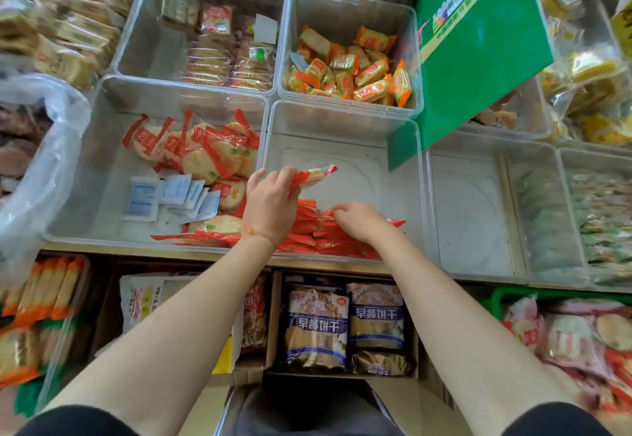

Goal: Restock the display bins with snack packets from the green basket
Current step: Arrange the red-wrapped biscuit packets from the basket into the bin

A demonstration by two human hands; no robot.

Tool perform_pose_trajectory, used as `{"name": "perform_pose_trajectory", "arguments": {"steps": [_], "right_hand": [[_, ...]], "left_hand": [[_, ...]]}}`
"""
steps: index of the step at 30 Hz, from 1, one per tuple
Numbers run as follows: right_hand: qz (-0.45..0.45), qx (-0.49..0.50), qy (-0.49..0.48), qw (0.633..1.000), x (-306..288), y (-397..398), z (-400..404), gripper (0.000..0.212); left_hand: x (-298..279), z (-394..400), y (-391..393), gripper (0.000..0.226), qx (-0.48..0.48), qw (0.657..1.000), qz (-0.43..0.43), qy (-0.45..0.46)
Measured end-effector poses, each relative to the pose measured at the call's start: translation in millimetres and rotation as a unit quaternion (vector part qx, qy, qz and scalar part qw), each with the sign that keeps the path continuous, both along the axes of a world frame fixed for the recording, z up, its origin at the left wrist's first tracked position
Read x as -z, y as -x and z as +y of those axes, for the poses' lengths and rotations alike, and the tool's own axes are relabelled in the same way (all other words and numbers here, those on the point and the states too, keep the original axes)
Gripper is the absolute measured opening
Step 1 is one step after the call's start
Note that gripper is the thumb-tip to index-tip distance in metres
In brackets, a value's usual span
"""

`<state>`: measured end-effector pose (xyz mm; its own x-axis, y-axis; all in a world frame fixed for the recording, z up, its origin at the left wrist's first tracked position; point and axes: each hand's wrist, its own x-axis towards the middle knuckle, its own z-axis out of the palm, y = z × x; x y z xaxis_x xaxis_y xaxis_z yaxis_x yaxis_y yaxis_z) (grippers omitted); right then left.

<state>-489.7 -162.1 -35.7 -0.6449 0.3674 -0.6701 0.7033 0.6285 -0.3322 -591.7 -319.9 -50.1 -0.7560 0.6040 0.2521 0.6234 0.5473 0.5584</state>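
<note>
My left hand (270, 204) pinches one packet (316, 174); my right hand (359, 221) presses curled fingers on the row (318, 233) lining the bin (345, 127). Most of it's bare; the basket (513, 293) holds plenty.

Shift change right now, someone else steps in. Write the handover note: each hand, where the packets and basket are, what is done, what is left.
Left hand: grips one red snack packet above the clear centre bin.
Right hand: fingers curled on the row of red packets standing along that bin's near wall.
Green basket: lower right, below the shelf, with packets left inside.
Done: one row started at the bin's near end.
Left: add the held packet, fill the bare far part of the bin, then fetch more from the basket.
</note>
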Motion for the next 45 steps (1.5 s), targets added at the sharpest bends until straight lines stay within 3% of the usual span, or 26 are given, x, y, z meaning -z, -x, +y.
{"name": "perform_pose_trajectory", "arguments": {"steps": [4,8,10,14,17,20,22,26,29,33,35,37,45], "right_hand": [[-0.008,0.026,0.016,1.000,-5,2,3,0.055],[0.220,0.053,-0.045,0.973,-26,14,-7,0.071],[0.310,0.027,-0.047,0.949,-38,24,-16,0.065],[0.350,-0.036,-0.101,0.930,-41,41,-27,0.023],[0.336,0.087,-0.055,0.936,-40,35,-14,0.010],[0.331,0.263,-0.006,0.906,-34,17,9,0.003],[0.322,0.306,-0.009,0.896,-31,7,19,0.002],[0.275,0.224,-0.083,0.931,-25,-3,24,0.006],[0.171,0.097,-0.125,0.972,-10,-6,23,0.015],[0.062,0.002,-0.094,0.994,9,-8,17,0.050],[0.037,-0.006,-0.054,0.998,13,-7,14,0.057],[0.027,0.007,-0.032,0.999,18,-2,13,0.049],[0.014,0.001,-0.019,1.000,30,12,7,0.065]], "left_hand": [[2,-1,0,0.016,0.003,1.000,0.008,0.003],[3,0,0,0.014,0.006,1.000,0.008,0.010],[4,-1,0,0.015,0.007,1.000,0.005,0.013],[2,-1,0,0.025,0.011,1.000,-0.003,0.006],[-1,-1,-3,0.044,0.006,1.000,-0.017,0.013],[-3,-1,-4,0.050,0.011,0.999,-0.020,0.022],[-2,-2,-3,0.049,0.014,0.999,-0.019,0.029],[0,-2,-4,0.042,0.034,0.994,0.024,0.105],[3,7,-4,0.055,0.152,0.961,0.073,0.220],[16,32,-4,0.047,0.209,0.929,-0.045,0.303],[26,39,-5,0.045,0.205,0.909,-0.086,0.351],[30,41,-5,0.046,0.195,0.898,-0.097,0.381],[29,36,0,0.050,0.120,0.901,-0.106,0.404]]}}
